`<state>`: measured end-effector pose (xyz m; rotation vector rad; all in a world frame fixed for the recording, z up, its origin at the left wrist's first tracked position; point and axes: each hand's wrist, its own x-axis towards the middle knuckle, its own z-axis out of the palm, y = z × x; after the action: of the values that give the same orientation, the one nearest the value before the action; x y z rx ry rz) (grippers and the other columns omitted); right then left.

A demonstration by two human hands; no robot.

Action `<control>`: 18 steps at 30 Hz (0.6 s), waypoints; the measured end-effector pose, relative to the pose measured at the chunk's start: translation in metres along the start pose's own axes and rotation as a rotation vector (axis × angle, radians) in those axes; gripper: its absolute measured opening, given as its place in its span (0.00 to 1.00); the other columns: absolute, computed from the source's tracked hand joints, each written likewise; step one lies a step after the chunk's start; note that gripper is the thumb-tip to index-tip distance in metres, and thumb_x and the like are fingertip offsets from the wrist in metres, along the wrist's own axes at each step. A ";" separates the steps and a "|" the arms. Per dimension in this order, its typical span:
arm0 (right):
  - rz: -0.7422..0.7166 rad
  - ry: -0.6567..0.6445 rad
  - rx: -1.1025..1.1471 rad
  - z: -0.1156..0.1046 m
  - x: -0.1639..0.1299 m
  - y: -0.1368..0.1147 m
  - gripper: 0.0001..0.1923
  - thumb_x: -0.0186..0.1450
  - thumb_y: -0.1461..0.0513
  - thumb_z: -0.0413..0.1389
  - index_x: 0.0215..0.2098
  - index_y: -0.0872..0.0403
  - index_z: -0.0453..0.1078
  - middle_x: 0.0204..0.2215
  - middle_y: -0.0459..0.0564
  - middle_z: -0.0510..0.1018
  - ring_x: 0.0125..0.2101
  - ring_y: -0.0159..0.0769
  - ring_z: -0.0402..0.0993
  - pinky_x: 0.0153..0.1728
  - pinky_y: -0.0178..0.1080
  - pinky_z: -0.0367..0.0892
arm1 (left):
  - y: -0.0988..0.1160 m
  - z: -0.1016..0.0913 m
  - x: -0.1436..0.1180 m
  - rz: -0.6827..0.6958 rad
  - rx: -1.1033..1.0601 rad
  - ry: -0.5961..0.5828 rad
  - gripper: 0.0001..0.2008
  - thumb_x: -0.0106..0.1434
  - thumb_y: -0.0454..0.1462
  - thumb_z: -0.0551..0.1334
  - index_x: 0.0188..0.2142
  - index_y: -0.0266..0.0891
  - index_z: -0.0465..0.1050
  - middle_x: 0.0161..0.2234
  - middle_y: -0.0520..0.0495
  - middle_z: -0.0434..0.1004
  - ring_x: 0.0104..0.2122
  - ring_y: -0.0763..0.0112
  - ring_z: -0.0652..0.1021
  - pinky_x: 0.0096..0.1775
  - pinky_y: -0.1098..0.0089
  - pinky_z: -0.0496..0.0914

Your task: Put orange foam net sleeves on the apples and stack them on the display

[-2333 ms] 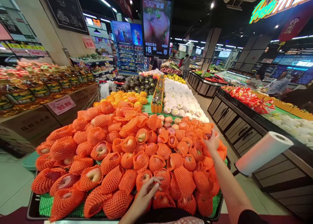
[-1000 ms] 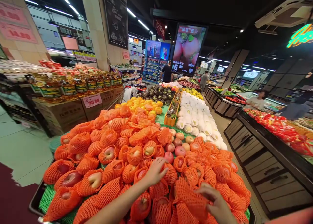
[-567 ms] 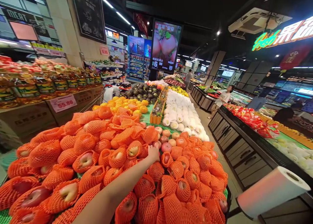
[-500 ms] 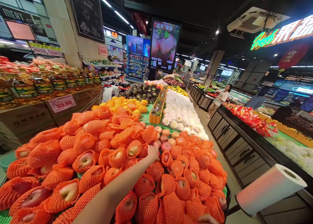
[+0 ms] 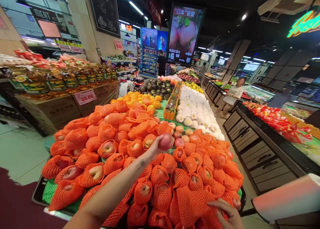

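My left hand (image 5: 155, 149) reaches out over the middle of the fruit display, its fingers closed round a bare red apple (image 5: 167, 141). The apple is lifted just above the pile, beside several bare apples (image 5: 179, 142). All around lie apples in orange foam nets (image 5: 160, 174). At the lower right, my right hand (image 5: 228, 214) has its fingers on a loose-looking orange foam net (image 5: 200, 202), smeared by motion. Whether a fruit is inside that net I cannot tell.
Oranges (image 5: 140, 98), dark-skinned fruit (image 5: 157, 87) and white-wrapped fruit (image 5: 195, 105) lie farther back. A plastic bag roll (image 5: 287, 197) juts out at the right. Oil bottles (image 5: 57, 80) stand on cartons at the left. A person (image 5: 232, 92) stands in the right aisle.
My left hand has lifted a bare apple from among the fruit. My right hand has come farther into view with an orange foam net. The view has turned left.
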<state>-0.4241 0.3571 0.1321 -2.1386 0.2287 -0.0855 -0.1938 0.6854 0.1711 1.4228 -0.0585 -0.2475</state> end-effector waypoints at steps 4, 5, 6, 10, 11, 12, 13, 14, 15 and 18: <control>-0.030 -0.043 -0.093 0.003 0.008 -0.009 0.18 0.58 0.47 0.59 0.39 0.42 0.85 0.56 0.53 0.79 0.62 0.62 0.68 0.57 0.56 0.72 | 0.014 0.001 -0.033 -0.263 -0.550 -0.112 0.34 0.68 0.59 0.49 0.55 0.31 0.69 0.40 0.38 0.82 0.40 0.57 0.83 0.42 0.61 0.76; -0.020 -0.087 -0.103 0.003 0.010 -0.011 0.20 0.59 0.46 0.58 0.43 0.41 0.84 0.59 0.52 0.78 0.66 0.62 0.64 0.59 0.57 0.70 | 0.017 0.001 -0.040 -0.309 -0.655 -0.119 0.33 0.68 0.57 0.51 0.56 0.31 0.69 0.40 0.39 0.82 0.39 0.58 0.83 0.41 0.62 0.76; -0.010 -0.128 -0.103 0.003 0.011 -0.013 0.21 0.60 0.45 0.57 0.46 0.40 0.83 0.60 0.51 0.77 0.68 0.61 0.60 0.60 0.59 0.68 | 0.020 0.002 -0.046 -0.337 -0.713 -0.120 0.32 0.69 0.56 0.52 0.56 0.31 0.68 0.40 0.39 0.82 0.38 0.59 0.83 0.40 0.64 0.77; 0.010 -0.091 -0.026 0.004 0.006 -0.023 0.26 0.66 0.41 0.49 0.54 0.37 0.79 0.64 0.47 0.73 0.72 0.56 0.50 0.67 0.62 0.56 | 0.023 0.008 -0.067 -0.353 -0.787 -0.153 0.27 0.71 0.52 0.55 0.58 0.34 0.67 0.44 0.40 0.82 0.40 0.62 0.83 0.38 0.68 0.78; 0.007 -0.062 0.001 0.005 0.003 -0.027 0.27 0.66 0.41 0.49 0.54 0.38 0.78 0.64 0.47 0.72 0.72 0.56 0.50 0.68 0.62 0.54 | 0.021 0.009 -0.071 -0.344 -0.790 -0.166 0.26 0.71 0.51 0.56 0.58 0.34 0.67 0.46 0.40 0.81 0.41 0.63 0.83 0.39 0.69 0.78; 0.004 -0.030 0.022 0.006 0.000 -0.030 0.27 0.66 0.40 0.50 0.54 0.39 0.78 0.64 0.48 0.72 0.72 0.56 0.50 0.69 0.62 0.53 | 0.017 0.011 -0.074 -0.331 -0.783 -0.177 0.25 0.71 0.50 0.57 0.57 0.34 0.68 0.47 0.40 0.81 0.42 0.63 0.83 0.40 0.69 0.77; 0.003 0.003 0.029 0.007 -0.002 -0.032 0.26 0.64 0.40 0.52 0.52 0.40 0.79 0.63 0.49 0.73 0.71 0.57 0.51 0.69 0.62 0.53 | 0.012 0.012 -0.077 -0.316 -0.757 -0.185 0.24 0.70 0.49 0.58 0.56 0.34 0.69 0.47 0.40 0.80 0.43 0.63 0.82 0.41 0.70 0.77; 0.003 0.037 0.023 0.008 -0.004 -0.034 0.25 0.62 0.40 0.57 0.49 0.41 0.80 0.60 0.51 0.76 0.71 0.58 0.52 0.68 0.61 0.55 | 0.006 0.014 -0.079 -0.299 -0.709 -0.190 0.23 0.69 0.48 0.61 0.55 0.34 0.69 0.48 0.40 0.79 0.44 0.63 0.82 0.42 0.69 0.76; 0.005 0.073 0.009 0.010 -0.006 -0.036 0.23 0.59 0.41 0.61 0.45 0.43 0.81 0.57 0.53 0.78 0.69 0.60 0.55 0.67 0.60 0.57 | -0.002 0.017 -0.081 -0.277 -0.638 -0.194 0.23 0.66 0.47 0.63 0.55 0.35 0.69 0.49 0.40 0.79 0.45 0.62 0.81 0.43 0.68 0.76; 0.005 0.136 -0.001 0.015 -0.010 -0.035 0.21 0.54 0.43 0.66 0.39 0.46 0.79 0.49 0.54 0.82 0.62 0.61 0.68 0.61 0.56 0.66 | -0.032 0.027 -0.083 -0.178 -0.323 -0.169 0.33 0.53 0.43 0.73 0.56 0.40 0.65 0.53 0.41 0.74 0.48 0.54 0.78 0.43 0.59 0.76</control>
<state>-0.4266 0.3901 0.1538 -2.1354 0.3131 -0.2282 -0.2841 0.6722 0.1529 1.0834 -0.0290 -0.5015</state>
